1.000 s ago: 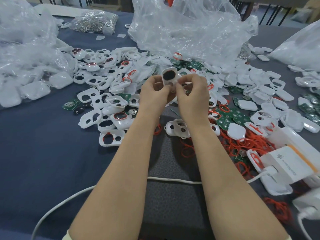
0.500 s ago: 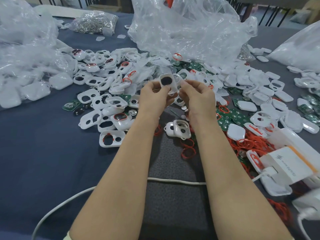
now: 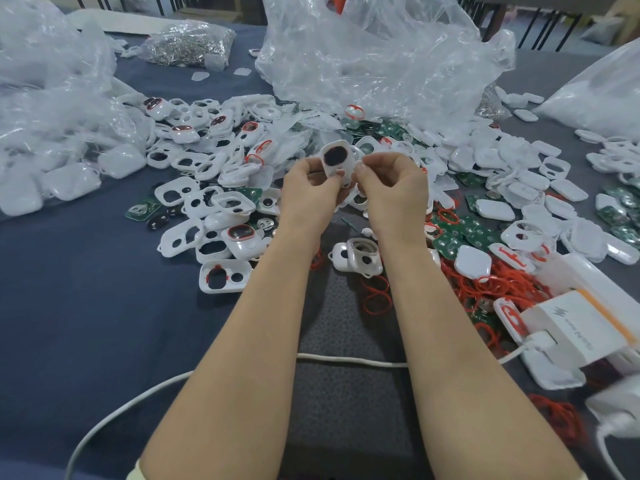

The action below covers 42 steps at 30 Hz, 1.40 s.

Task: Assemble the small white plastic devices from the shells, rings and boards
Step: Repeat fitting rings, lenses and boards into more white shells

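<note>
A small white shell (image 3: 336,161) with a dark oval window is held up above the pile, and my left hand (image 3: 311,194) pinches its lower left edge. My right hand (image 3: 393,190) has its fingers curled and touches the shell's right side with thumb and fingertips. White shells (image 3: 194,202) lie heaped on the table to the left. Green boards (image 3: 464,237) and red rings (image 3: 502,282) lie to the right. Two joined shell pieces (image 3: 358,259) rest between my forearms.
Clear plastic bags (image 3: 363,57) stand behind the pile, and another bag (image 3: 45,98) of shells is at the left. A white charger box (image 3: 575,327) and a white cable (image 3: 346,360) lie at the right and front. A bag of metal parts (image 3: 187,43) is far left.
Both hands lowered slightly with the shell, then came back together. The right hand, which had drawn a little away, now touches the shell's right edge again.
</note>
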Each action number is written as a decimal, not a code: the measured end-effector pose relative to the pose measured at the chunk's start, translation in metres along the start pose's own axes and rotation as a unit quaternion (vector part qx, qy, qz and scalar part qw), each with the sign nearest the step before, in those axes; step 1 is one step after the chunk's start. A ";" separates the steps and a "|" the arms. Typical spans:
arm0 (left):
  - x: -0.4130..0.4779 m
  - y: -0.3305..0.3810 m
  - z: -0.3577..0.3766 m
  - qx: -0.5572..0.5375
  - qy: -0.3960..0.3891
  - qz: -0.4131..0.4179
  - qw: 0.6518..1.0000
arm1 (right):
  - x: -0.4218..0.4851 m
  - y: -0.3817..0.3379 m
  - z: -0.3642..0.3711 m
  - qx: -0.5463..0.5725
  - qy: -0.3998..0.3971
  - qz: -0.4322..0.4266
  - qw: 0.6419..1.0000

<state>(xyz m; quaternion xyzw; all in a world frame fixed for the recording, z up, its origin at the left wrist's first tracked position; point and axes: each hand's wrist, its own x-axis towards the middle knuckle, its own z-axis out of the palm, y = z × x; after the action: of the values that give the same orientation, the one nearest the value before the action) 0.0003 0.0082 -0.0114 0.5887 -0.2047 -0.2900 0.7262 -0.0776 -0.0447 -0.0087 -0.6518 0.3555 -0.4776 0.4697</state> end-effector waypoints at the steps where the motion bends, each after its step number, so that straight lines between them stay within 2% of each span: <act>1: 0.000 0.000 0.000 0.002 0.000 0.001 1.000 | 0.000 0.000 0.000 -0.003 0.001 -0.004 1.000; 8: -0.003 0.003 0.002 0.027 -0.002 0.011 1.000 | 0.001 0.000 -0.002 -0.015 -0.001 -0.014 1.000; 15: -0.007 0.005 0.003 0.077 -0.017 0.034 0.996 | -0.004 -0.001 0.004 -0.103 -0.014 -0.088 0.991; 20: -0.008 0.004 0.002 0.127 -0.024 0.071 0.989 | -0.004 0.002 0.004 -0.139 -0.009 -0.098 0.985; 27: -0.006 0.002 0.002 0.151 -0.012 0.094 0.984 | -0.002 0.002 0.005 -0.114 0.007 -0.050 0.992; 32: -0.003 0.000 0.001 0.130 -0.020 0.087 0.987 | 0.002 0.001 0.001 -0.040 -0.042 0.030 0.998; 37: -0.005 0.002 0.003 0.111 -0.028 0.085 0.990 | 0.005 0.003 0.000 0.008 -0.052 0.051 0.997; 42: -0.004 0.000 0.002 0.126 -0.022 0.081 0.988 | 0.006 0.003 0.002 0.011 -0.049 0.058 0.997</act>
<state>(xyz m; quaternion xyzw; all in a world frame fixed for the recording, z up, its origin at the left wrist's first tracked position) -0.0042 0.0091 -0.0106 0.6507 -0.3029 -0.2148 0.6624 -0.0739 -0.0504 -0.0104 -0.6474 0.3641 -0.4210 0.5207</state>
